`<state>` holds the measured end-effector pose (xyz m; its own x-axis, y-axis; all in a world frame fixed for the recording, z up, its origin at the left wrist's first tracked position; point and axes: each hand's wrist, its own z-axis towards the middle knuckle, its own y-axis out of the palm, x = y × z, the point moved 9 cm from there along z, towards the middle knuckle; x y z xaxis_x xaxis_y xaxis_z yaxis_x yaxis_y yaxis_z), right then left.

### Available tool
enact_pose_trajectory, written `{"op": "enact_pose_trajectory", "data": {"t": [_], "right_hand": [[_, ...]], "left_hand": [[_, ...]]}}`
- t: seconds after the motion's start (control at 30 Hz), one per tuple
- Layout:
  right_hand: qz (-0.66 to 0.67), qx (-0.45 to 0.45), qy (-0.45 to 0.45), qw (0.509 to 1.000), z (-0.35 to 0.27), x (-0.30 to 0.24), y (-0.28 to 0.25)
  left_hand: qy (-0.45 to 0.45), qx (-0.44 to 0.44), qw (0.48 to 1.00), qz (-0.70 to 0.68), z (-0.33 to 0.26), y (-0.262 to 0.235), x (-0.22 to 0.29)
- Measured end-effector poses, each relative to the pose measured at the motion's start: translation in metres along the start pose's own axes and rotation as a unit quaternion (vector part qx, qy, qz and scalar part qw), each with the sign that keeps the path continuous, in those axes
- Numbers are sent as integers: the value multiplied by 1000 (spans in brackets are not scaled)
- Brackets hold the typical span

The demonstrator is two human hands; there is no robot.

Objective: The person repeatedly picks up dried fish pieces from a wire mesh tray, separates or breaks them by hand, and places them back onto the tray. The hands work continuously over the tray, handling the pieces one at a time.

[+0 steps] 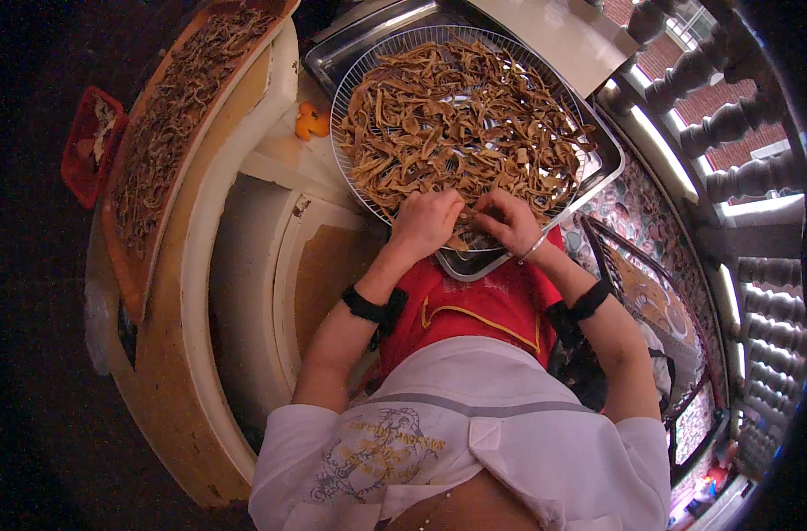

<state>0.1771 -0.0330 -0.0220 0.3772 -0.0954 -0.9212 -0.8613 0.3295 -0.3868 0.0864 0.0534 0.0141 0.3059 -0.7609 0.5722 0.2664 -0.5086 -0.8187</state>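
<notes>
Many brown, wrinkled dried strips lie spread over a round wire rack in front of me. The rack rests on a shiny metal tray, which juts out beyond it at the back left, right and near side. At the rack's near edge, my left hand is closed, thumb and fingers pinched together on a brown dried strip. Close beside it, my right hand also pinches at the strip, its fingers bent inward. The fingertips almost meet, and they partly hide the piece.
On the left, a curved wooden counter carries a long orange-brown tray of thin dried shreds. Next to it stands a red basket. An orange object sits left of the rack. A stone balustrade runs along the right.
</notes>
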Motion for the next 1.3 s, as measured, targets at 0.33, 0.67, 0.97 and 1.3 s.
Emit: {"op": "enact_pose_trajectory", "data": {"t": [0.33,0.67,0.97,1.3], "right_hand": [[-93,-21,-77,993,-2,-23,2],[-147,37,-122,981,-9,-31,-1],[-165,35,-156,973,-10,-45,-1],[-189,29,-128,973,-8,-36,2]], "left_hand": [[77,-29,996,-44,-4,2,10],[37,-45,990,-131,-3,-2,5],[43,-62,988,-133,-3,-2,8],[22,23,999,-41,-2,-8,7]]}}
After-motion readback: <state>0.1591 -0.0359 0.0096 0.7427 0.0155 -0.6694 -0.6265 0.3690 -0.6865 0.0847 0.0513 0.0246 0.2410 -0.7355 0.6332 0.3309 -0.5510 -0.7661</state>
